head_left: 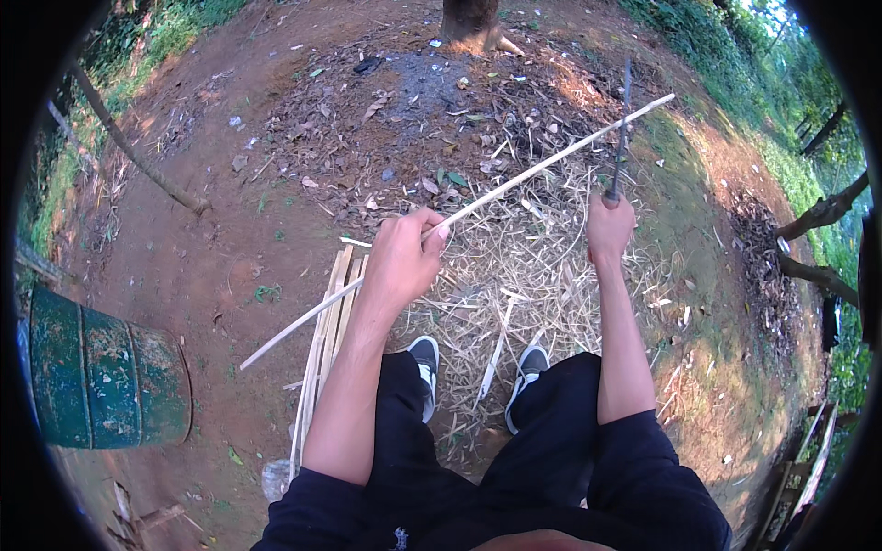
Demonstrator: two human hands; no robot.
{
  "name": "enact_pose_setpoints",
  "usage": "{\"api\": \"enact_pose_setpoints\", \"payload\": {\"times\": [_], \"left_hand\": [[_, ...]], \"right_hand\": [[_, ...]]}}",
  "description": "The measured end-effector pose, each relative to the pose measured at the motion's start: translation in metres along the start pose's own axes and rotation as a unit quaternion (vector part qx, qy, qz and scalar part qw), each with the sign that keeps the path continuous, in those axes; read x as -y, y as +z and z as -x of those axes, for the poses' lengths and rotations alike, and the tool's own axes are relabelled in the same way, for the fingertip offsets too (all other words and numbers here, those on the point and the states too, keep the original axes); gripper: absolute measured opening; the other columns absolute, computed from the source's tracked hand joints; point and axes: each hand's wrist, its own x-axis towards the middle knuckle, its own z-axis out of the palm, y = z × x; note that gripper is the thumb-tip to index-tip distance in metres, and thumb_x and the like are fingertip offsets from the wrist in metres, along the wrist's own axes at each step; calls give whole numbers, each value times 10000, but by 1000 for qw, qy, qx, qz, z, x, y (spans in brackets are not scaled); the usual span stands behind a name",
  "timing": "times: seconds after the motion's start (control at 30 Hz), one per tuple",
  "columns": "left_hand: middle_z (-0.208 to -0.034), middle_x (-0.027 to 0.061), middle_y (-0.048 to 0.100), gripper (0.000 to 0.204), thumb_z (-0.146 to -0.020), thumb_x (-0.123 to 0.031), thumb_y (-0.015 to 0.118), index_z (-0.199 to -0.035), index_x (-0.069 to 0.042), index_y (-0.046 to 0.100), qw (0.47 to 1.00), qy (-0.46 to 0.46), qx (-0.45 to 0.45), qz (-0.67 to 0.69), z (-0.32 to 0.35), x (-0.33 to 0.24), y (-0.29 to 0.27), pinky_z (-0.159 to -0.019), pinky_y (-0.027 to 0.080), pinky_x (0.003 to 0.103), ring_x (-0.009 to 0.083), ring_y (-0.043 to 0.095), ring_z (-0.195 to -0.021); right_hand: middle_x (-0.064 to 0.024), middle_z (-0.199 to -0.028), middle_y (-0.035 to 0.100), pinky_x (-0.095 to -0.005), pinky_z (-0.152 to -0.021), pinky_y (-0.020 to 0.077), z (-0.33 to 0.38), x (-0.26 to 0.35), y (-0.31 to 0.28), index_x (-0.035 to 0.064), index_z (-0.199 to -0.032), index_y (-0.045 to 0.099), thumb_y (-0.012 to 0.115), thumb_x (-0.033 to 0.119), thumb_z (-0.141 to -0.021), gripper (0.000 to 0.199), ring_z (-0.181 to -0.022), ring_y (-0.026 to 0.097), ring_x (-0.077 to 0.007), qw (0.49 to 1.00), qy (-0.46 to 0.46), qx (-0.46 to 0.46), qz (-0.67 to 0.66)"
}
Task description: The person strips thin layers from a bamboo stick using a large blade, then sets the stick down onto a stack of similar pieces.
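A long, thin, pale strip of wood or bamboo slants across the view, from the lower left up to the upper right. My left hand is closed around it near its middle, thumb along the top. My right hand is a fist around the handle of a long dark-bladed knife, its blade pointing up and away. In this view the blade crosses the strip near its far end; whether they touch I cannot tell. Pale shavings cover the ground below both hands.
Several split strips lie beside my left forearm. A green metal drum stands at the left. Ahead is a tree trunk amid dry leaves. Thin trunks lean at the left, and branches reach in from the right.
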Motion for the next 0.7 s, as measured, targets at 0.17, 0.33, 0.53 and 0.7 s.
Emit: {"api": "enact_pose_setpoints", "payload": {"times": [0.17,0.33,0.53,0.7], "left_hand": [[-781,154,712,179,-922,-106,627,-1013,36,686,999,16,-38,18,-4,-13,-5,-696,511,373,242,697,-733],[-733,190,680,196,-937,-119,603,-975,58,679,994,30,-46,94,-9,-14,7,-645,493,390,271,678,-667],[-701,136,660,210,-967,-129,572,-983,51,679,997,7,-7,73,-7,-18,4,-616,462,360,188,616,-623],[-723,125,651,217,-974,-151,574,-990,38,679,992,79,-40,95,-7,-14,8,-627,455,347,172,595,-645]], "right_hand": [[-70,-584,619,-314,-473,417,40,61,8,15,-769,609,646,74,-828,91,-459,523,-134,972,-109,188,-85],[-91,-496,535,-343,-462,408,88,95,24,16,-714,591,678,91,-771,128,-439,550,-187,933,-247,239,-103],[-169,-539,554,-386,-510,462,95,97,24,12,-736,589,690,98,-724,133,-505,613,-336,941,-224,242,-80],[-149,-567,612,-445,-553,512,84,96,15,54,-716,593,686,155,-690,140,-553,650,-357,946,-245,210,-13]]}}
